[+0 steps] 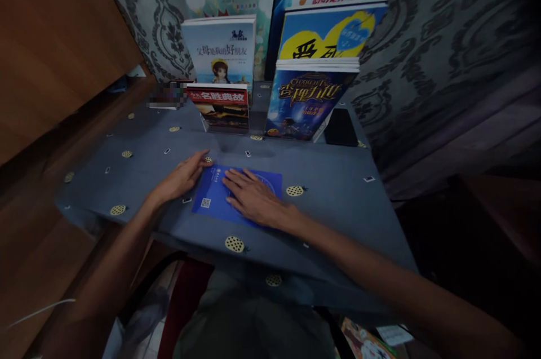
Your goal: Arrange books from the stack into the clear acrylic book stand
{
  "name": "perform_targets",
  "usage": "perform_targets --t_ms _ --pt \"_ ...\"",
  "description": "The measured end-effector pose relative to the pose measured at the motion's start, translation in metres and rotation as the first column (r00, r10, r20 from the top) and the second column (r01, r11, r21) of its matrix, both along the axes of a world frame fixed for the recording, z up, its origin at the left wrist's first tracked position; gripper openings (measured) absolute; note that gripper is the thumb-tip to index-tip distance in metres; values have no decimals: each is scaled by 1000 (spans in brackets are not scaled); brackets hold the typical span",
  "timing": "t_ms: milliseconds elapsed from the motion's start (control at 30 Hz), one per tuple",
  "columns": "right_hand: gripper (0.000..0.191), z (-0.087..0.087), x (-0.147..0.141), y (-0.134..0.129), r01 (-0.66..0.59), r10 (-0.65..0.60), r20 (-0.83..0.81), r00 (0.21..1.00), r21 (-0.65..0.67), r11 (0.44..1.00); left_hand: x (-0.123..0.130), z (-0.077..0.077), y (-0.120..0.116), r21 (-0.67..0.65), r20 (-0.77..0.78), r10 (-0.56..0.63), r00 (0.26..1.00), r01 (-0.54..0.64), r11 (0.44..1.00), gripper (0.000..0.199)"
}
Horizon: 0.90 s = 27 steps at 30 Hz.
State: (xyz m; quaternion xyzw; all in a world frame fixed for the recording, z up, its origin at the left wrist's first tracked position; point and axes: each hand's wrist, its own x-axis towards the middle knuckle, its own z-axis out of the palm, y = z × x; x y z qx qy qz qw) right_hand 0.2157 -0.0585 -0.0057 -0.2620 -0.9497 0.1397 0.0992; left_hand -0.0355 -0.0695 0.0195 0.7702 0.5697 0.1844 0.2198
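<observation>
A blue booklet (213, 201) with a QR code and white print lies flat on the patterned tablecloth. My right hand (253, 195) rests palm down on it, fingers spread, covering its middle and part of a pale round outline. Just left of the booklet, my left hand (183, 178) lies on the cloth, its fingers stretched toward the booklet's upper left corner; some of them are hidden by the hand itself. Neither hand grips anything.
Upright books stand behind, including a red-and-dark book (224, 108) and a dark blue book (308, 102). A flat black object (341, 128) lies to their right. A blurred item (169, 95) sits at the back left. The table's front edge (270, 269) runs near my lap.
</observation>
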Motion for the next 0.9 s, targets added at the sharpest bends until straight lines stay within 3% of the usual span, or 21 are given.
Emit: perform_targets --t_ms 167,267,367,467,633,800,900 --pt "45 -3 -47 -12 -184 182 -59 982 -34 982 0 0 0 -22 -10 -7 1000 6 1000 53" --pt "44 -4 -52 -27 -331 325 -82 942 -74 941 0 -1 -3 -1 -12 -8 1000 8 1000 52" --pt "45 -3 -47 -35 -378 368 -100 925 -121 918 0 -3 -5 15 -10 -11 1000 11 1000 53" --pt "55 -2 -40 -34 -297 285 -95 954 -151 943 1 -6 -6 35 -28 -2 1000 3 999 52" --pt "64 -5 -9 -20 -21 8 -81 997 -155 988 4 -6 -9 62 -110 23 994 -16 998 50" --pt "64 -13 41 -9 204 -207 -22 978 -101 974 9 -6 -13 59 -161 47 986 -38 998 49" --pt "63 -19 63 -12 258 -258 3 966 -44 965 14 -10 -18 97 -164 65 984 -49 994 47"
